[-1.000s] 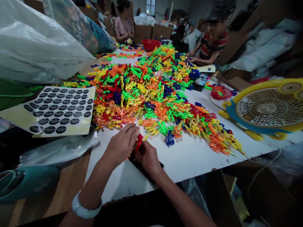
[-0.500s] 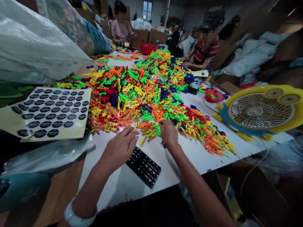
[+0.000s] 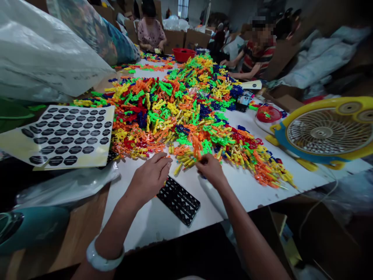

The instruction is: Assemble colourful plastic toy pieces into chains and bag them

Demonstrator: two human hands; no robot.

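A large pile of small plastic pieces (image 3: pixel 163 105) in orange, green, yellow, red and blue covers the middle of the white table (image 3: pixel 131 225). My right hand (image 3: pixel 211 168) pinches an orange plastic piece (image 3: pixel 196 147) upright at the pile's near edge. My left hand (image 3: pixel 151 177), a pale bangle on its wrist, is over the far left end of a black tray with rows of small cavities (image 3: pixel 183 202). Its fingers are bent together, and whatever they grip is hidden. Several yellow pieces (image 3: pixel 183 160) lie between my hands.
Sheets of black octagonal stickers (image 3: pixel 72 134) lie at the left beside plastic bags (image 3: pixel 67 186). A yellow and blue fan (image 3: pixel 323 132) and a red mesh basket (image 3: pixel 266 113) stand at the right. Two people (image 3: pixel 150 31) sit across the table, near a red basin (image 3: pixel 184 55).
My right hand has lifted an orange piece from the pile's edge. My left hand stays near the tray's far end. The whole view has shifted slightly.
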